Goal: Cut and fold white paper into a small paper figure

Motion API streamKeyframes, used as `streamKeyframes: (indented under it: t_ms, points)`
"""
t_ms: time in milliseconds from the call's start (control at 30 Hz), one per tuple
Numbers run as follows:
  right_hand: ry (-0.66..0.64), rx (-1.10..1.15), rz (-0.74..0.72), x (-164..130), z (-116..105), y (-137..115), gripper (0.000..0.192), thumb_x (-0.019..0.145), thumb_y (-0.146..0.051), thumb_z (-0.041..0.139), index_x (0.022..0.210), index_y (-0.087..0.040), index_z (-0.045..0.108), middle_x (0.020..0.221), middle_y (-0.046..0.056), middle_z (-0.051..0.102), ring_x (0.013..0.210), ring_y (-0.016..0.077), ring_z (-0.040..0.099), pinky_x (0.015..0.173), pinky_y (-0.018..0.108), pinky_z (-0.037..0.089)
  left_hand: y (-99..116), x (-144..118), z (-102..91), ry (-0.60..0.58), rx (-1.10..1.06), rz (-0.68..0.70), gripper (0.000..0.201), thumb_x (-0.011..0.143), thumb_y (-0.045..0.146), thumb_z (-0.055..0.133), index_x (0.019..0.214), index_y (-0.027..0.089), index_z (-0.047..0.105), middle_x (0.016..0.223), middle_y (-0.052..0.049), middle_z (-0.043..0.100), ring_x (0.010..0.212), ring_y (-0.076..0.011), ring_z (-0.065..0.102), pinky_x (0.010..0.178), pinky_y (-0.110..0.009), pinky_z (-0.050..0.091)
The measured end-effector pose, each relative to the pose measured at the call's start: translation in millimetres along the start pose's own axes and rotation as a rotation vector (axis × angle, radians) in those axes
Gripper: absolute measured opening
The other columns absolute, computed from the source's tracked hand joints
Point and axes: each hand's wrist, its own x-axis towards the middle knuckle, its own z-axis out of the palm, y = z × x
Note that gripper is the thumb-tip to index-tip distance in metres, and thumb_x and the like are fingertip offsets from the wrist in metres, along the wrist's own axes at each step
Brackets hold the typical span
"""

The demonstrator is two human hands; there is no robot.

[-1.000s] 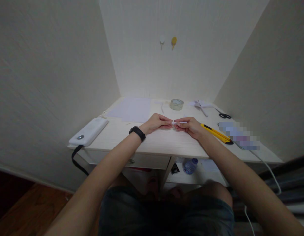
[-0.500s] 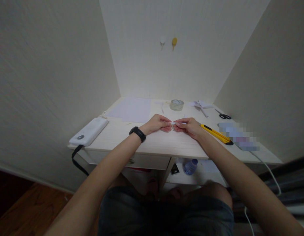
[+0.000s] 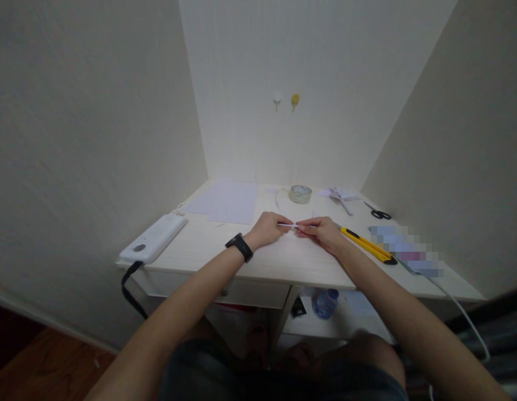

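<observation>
item: thin white paper strip point(image 3: 292, 226), pinched at both ends just above the worktop point(image 3: 279, 259); left hand point(image 3: 270, 229) grip closed on its left end, right hand point(image 3: 322, 232) grip closed on its right end, fingertips nearly meeting. right of the grip: yellow utility knife point(image 3: 366, 245). beyond the grip: tape roll point(image 3: 300, 194), scissors point(image 3: 378, 211), white paper sheet point(image 3: 225, 201). left of the grip: white power bank point(image 3: 154, 238). black wristband point(image 3: 240, 247) on left wrist. no readable writing or brand.
</observation>
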Motion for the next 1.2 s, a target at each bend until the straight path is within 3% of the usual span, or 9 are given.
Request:
streamKeyframes:
  t_ms: [133, 233, 333, 500, 667, 933, 1033, 1200]
  points:
    - [0.007, -0.206, -0.096, -3, 5, -3, 0.038, 0.048, -0.035, 0.091, 0.078, -0.015, 0.08, 0.071, 0.009, 0.076, 0.063, 0.0181, 0.069, 0.07, 0.033, 0.056, 14, -10, 3.4, -0.031, 0.497, 0.182, 0.028, 0.096, 0.029, 0.05, 0.097, 0.015, 0.074, 0.093, -0.013, 0.074, 0.091, -0.0259, 0.069, 0.08, -0.036, 0.05]
    - [0.043, -0.313, -0.199, -4, 10, -6, 0.038, 0.05, -0.039, 0.089, 0.078, -0.014, 0.08, 0.068, 0.009, 0.076, 0.062, 0.0187, 0.067, 0.068, 0.034, 0.055, 21, -13, 10.1, -0.023, 0.659, 0.22, 0.026, 0.097, 0.017, 0.042, 0.103, 0.011, 0.066, 0.097, -0.013, 0.069, 0.094, -0.0247, 0.065, 0.082, -0.035, 0.049]
    - [0.094, -0.242, -0.24, -4, 14, -9, 0.041, 0.052, -0.046, 0.087, 0.077, -0.015, 0.079, 0.066, 0.007, 0.074, 0.059, 0.0179, 0.066, 0.065, 0.034, 0.055, 23, -13, 14.2, -0.012, 0.74, 0.239, 0.024, 0.097, 0.012, 0.038, 0.105, 0.009, 0.061, 0.099, -0.014, 0.064, 0.096, -0.0258, 0.061, 0.083, -0.037, 0.047]
    - [0.104, -0.272, -0.196, -1, 16, -7, 0.042, 0.055, -0.053, 0.084, 0.068, -0.014, 0.075, 0.052, 0.004, 0.065, 0.047, 0.0148, 0.057, 0.051, 0.03, 0.049, 22, -13, 13.1, -0.005, 0.796, 0.256, 0.022, 0.097, 0.012, 0.038, 0.103, 0.01, 0.059, 0.101, -0.014, 0.061, 0.097, -0.028, 0.057, 0.083, -0.04, 0.045]
    - [0.131, -0.384, -0.28, 2, 18, -6, 0.036, 0.063, -0.05, 0.079, 0.07, -0.015, 0.076, 0.052, 0.004, 0.065, 0.048, 0.0149, 0.056, 0.053, 0.03, 0.047, 26, -11, 15.3, 0.03, 0.783, 0.232, 0.021, 0.096, 0.014, 0.038, 0.103, 0.01, 0.058, 0.099, -0.015, 0.061, 0.095, -0.0293, 0.058, 0.082, -0.043, 0.044]
    - [0.096, -0.496, -0.293, 4, 17, -12, 0.031, 0.071, -0.046, 0.072, 0.077, -0.016, 0.077, 0.058, 0.005, 0.068, 0.052, 0.0174, 0.06, 0.055, 0.031, 0.05, 23, 3, 8.0, -0.032, 0.755, 0.241, 0.025, 0.098, 0.02, 0.036, 0.105, 0.009, 0.058, 0.099, -0.016, 0.063, 0.091, -0.0305, 0.062, 0.076, -0.042, 0.048]
    - [0.121, -0.69, -0.385, 5, 18, -17, 0.019, 0.077, -0.034, 0.066, 0.077, -0.02, 0.078, 0.062, 0.006, 0.071, 0.057, 0.0194, 0.063, 0.06, 0.032, 0.05, 17, 8, 2.7, -0.085, 0.729, 0.238, 0.026, 0.098, 0.018, 0.036, 0.106, 0.009, 0.058, 0.099, -0.016, 0.065, 0.09, -0.0296, 0.065, 0.074, -0.04, 0.05]
    - [0.096, -0.871, -0.542, 12, 20, -24, 0.018, 0.082, -0.028, 0.062, 0.081, -0.025, 0.08, 0.074, 0.006, 0.075, 0.066, 0.0207, 0.068, 0.067, 0.033, 0.051, 10, 19, -5.3, -0.203, 0.647, 0.203, 0.032, 0.099, 0.019, 0.031, 0.112, 0.007, 0.057, 0.089, -0.016, 0.07, 0.082, -0.0299, 0.07, 0.068, -0.038, 0.05]
